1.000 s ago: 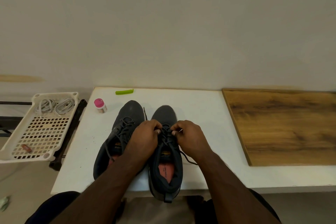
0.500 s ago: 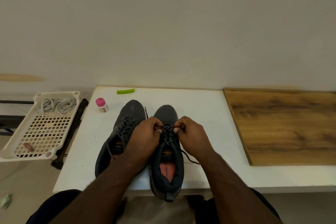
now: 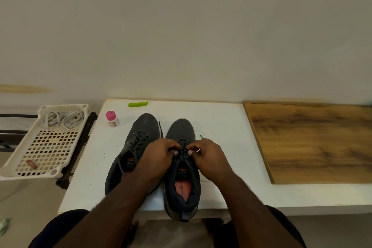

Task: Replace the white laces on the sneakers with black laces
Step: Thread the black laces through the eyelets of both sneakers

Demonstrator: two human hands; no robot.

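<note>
Two dark sneakers stand side by side on the white desk (image 3: 221, 123), toes toward the wall. The left sneaker (image 3: 136, 147) carries a black lace through its eyelets, its ends lying loose over the tongue. The right sneaker (image 3: 182, 177) sits with its heel overhanging the desk's near edge; its black lace (image 3: 183, 144) is being worked at the upper eyelets.

Both hands are curled over that shoe's throat. The left hand (image 3: 159, 159) pinches the lace from the left side, the right hand (image 3: 209, 159) from the right, thumbs nearly meeting over the lacing (the exact strands each holds are hidden under the fingers). A short dark lace end pokes out just beyond the right hand.

The white laces (image 3: 62, 119) lie coiled at the far end of a perforated cream tray (image 3: 46, 147) left of the desk. A pink-capped bottle (image 3: 112, 119) and a green clip (image 3: 138, 104) rest on the desk behind the shoes. A wooden board (image 3: 314, 141) covers the desk's right part.
</note>
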